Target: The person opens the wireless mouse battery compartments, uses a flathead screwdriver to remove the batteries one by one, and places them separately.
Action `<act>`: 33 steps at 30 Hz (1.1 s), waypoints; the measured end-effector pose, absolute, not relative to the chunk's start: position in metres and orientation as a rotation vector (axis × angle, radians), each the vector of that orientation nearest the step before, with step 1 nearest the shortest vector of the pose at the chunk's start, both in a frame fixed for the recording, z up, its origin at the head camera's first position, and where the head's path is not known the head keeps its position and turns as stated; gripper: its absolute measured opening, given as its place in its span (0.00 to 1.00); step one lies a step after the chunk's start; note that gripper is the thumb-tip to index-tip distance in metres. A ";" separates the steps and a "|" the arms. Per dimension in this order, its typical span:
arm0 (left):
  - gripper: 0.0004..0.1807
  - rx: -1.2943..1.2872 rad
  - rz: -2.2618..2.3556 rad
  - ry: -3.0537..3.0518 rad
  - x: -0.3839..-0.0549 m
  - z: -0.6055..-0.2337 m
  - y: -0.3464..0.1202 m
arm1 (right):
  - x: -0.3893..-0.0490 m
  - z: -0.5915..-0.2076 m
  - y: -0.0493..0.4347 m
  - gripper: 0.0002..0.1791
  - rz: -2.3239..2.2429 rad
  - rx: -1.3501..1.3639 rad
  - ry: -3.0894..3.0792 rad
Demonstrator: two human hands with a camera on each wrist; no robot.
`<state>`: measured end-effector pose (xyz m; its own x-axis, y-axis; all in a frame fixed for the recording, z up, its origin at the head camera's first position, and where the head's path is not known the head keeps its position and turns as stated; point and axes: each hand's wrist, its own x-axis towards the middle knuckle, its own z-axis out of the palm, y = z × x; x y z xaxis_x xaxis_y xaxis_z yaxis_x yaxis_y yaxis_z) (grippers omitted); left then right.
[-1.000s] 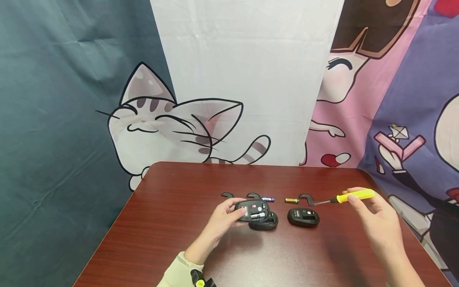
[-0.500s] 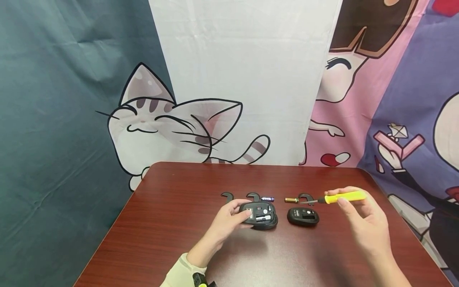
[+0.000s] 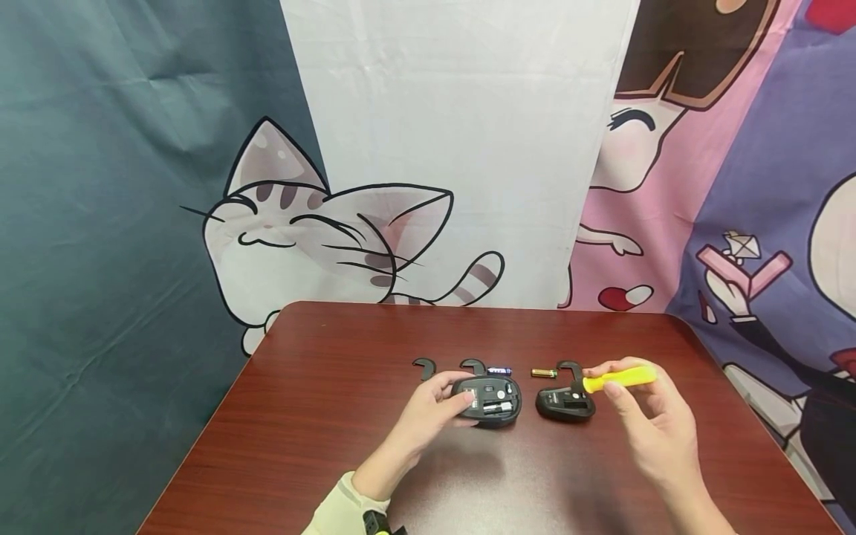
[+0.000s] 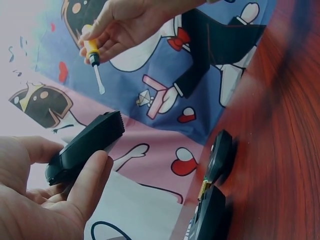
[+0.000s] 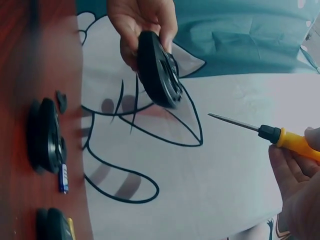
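My left hand (image 3: 428, 410) grips a black computer mouse (image 3: 491, 397) by its left end, underside toward me. Its battery bay is uncovered and a silver-white battery lies in it. My right hand (image 3: 658, 427) holds a screwdriver (image 3: 623, 379) by its yellow handle. In the left wrist view the screwdriver's flat blade (image 4: 101, 82) points down toward the mouse, apart from it. The right wrist view also shows a gap between the blade and the mouse. A second mouse (image 5: 46, 135) lies on the table; in the head view the held one mostly covers it.
Another upturned mouse (image 3: 562, 407) sits on the table (image 3: 321, 431) to the right, partly behind the screwdriver. Beyond the mice lie curved black covers (image 3: 424, 368), a blue battery (image 3: 499, 371) and a green-gold battery (image 3: 544, 374). A printed curtain (image 3: 468, 111) hangs behind the table.
My right hand has brought the screwdriver leftward, closer to the held mouse. My left hand has moved slightly right and turned the mouse's underside more toward me.
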<state>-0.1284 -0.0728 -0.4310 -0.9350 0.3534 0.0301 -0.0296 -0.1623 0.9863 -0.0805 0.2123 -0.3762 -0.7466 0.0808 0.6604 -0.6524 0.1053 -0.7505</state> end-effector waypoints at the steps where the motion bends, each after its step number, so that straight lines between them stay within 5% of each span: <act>1: 0.23 0.370 2.188 1.846 -0.128 -0.431 -0.072 | -0.079 -0.376 0.210 0.15 1.647 0.515 -1.883; 16: 0.23 0.398 2.187 1.820 -0.128 -0.430 -0.067 | -0.069 -0.383 0.191 0.20 1.357 0.346 -2.140; 28: 0.24 0.381 2.186 1.819 -0.129 -0.430 -0.064 | -0.074 -0.398 0.179 0.26 1.265 0.528 -1.967; 33: 0.23 0.348 2.186 1.854 -0.130 -0.431 -0.061 | -0.074 -0.406 0.172 0.21 1.179 0.569 -1.914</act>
<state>-0.1297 -0.0605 -0.4314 -0.9394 0.3425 0.0182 -0.0379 -0.1565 0.9870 -0.0739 0.1724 -0.4065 -0.5793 0.0324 0.8145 -0.7127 0.4649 -0.5253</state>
